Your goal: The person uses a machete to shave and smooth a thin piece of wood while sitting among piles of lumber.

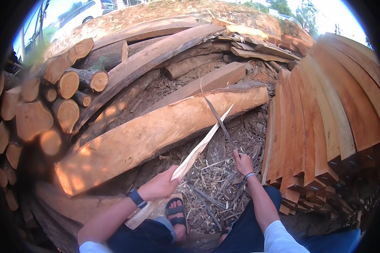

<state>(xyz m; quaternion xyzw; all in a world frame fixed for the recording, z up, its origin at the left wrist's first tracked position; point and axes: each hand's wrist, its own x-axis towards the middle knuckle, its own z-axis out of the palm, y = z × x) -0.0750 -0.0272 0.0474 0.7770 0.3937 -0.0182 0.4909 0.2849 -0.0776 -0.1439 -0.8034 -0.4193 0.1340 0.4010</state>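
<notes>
My left hand (159,185), a dark watch strap on its wrist, is closed round a pale split piece of wood (198,147). This piece slants up and away to the right and narrows to a sharp point. In my right hand (242,163) is the handle of a long, dark-bladed machete (219,117). Its blade leans up to the left and crosses the wood close to the pointed end; whether they touch I cannot tell. A thin curved sliver shows by the blade's far end. Below my left hand lies more pale wood, partly hidden by the forearm.
A thick sawn slab (156,130) lies across the ground before me. Cut logs (67,84) are stacked at the left, long sawn beams (321,109) at the right. Wood shavings (215,177) cover the ground between my sandalled feet (176,215). A white vehicle (84,12) stands far back.
</notes>
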